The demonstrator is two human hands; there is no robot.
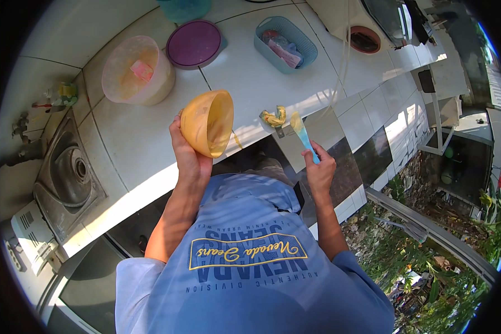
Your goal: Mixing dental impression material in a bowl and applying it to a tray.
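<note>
My left hand [189, 145] grips a yellow-orange bowl [197, 122] from its underside and near edge. The bowl is tipped on its side, its opening turned to the right, and smears show on the inner wall. In my right hand [320, 170] is a blue spatula [303, 136], held upright by its handle, with pale yellow paste on its blade. The two hands are apart, above the counter's near edge. Just left of the spatula lies a crumpled yellow thing [273, 117] at that edge; its kind is unclear. A yellowish streak runs down beside the bowl.
On the white tiled counter [234, 72] stand a translucent pink tub [122, 83] with a pink piece inside, a purple-lidded container [195, 44] and a light-blue basket [278, 44] holding packets. A metal sink [72, 172] is at left. Plants and litter [417, 267] lie beyond a rail at right.
</note>
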